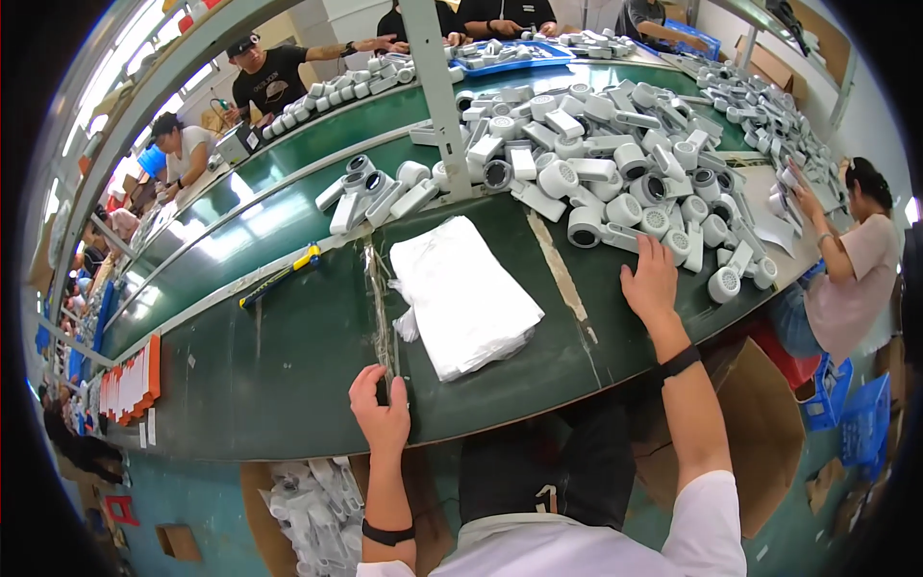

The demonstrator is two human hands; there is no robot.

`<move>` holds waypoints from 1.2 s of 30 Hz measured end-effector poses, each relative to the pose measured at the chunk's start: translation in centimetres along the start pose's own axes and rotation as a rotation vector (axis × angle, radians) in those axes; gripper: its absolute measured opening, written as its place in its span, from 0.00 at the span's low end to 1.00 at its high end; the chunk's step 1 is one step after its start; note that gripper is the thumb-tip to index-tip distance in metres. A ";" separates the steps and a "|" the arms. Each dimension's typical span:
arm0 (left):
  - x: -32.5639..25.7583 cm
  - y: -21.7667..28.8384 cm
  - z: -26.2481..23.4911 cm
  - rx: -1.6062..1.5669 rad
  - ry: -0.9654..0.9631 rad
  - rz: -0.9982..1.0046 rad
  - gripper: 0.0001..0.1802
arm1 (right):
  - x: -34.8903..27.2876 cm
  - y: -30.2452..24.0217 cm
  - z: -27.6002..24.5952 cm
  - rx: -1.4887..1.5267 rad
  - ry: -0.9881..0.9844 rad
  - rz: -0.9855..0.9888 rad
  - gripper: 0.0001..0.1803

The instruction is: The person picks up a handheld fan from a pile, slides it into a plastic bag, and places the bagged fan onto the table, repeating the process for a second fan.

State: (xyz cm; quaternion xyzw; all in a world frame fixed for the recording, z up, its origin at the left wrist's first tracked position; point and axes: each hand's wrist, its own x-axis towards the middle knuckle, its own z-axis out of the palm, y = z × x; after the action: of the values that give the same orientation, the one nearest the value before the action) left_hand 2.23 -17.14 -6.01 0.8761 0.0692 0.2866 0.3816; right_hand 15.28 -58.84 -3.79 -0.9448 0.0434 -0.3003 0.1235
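My right hand (654, 288) reaches to the near edge of a big pile of pale grey, hair-dryer-shaped parts (586, 171) with round grille heads and stubby handles. Its fingers are stretched out, thumb apart, at the handle end of one grey part (620, 238); no firm grip shows. My left hand (383, 413) hovers by the front edge of the dark green bench (260, 385), thumb and fingers apart, holding nothing. Between the hands lies a flat stack of white plastic bags (464, 298), its left edge crumpled.
A yellow-and-black tool (281, 276) and an orange-edged box of cards (132, 381) lie to the left. A metal post (436, 91) stands at the bench's back edge. Below are cartons, one holding bagged parts (312, 510). A person (851, 260) works at right; others sit across the belt.
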 end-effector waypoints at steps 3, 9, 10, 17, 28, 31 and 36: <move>0.3 2.2 -0.2 0.014 -0.034 0.043 0.15 | 0.2 0.5 0.6 -0.114 -0.106 0.002 0.33; 3.0 9.6 2.3 -0.058 -0.268 0.431 0.14 | 1.0 0.5 -0.4 -0.143 -0.222 0.072 0.23; 3.3 9.6 3.2 0.011 -0.291 0.476 0.13 | 1.0 0.4 -0.6 -0.139 -0.254 0.085 0.19; 4.4 8.9 5.1 0.228 -0.402 0.505 0.06 | -2.3 -0.9 -2.7 0.414 -0.361 0.222 0.18; 5.4 9.6 5.6 0.069 -0.366 0.358 0.06 | -9.5 -7.2 -7.7 1.948 -0.659 0.709 0.32; 5.4 10.0 5.5 0.023 -0.361 0.325 0.08 | -10.3 -9.3 -8.1 1.964 -0.733 0.725 0.34; 5.7 9.1 5.5 0.000 -0.332 0.345 0.10 | -10.6 -11.3 -8.2 1.820 -0.755 0.645 0.24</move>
State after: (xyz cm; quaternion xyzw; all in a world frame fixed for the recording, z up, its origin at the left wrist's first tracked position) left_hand 9.12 -24.98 0.05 0.9101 -0.1449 0.1996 0.3331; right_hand 2.01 -47.94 -0.33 -0.4702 0.0097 0.1434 0.8708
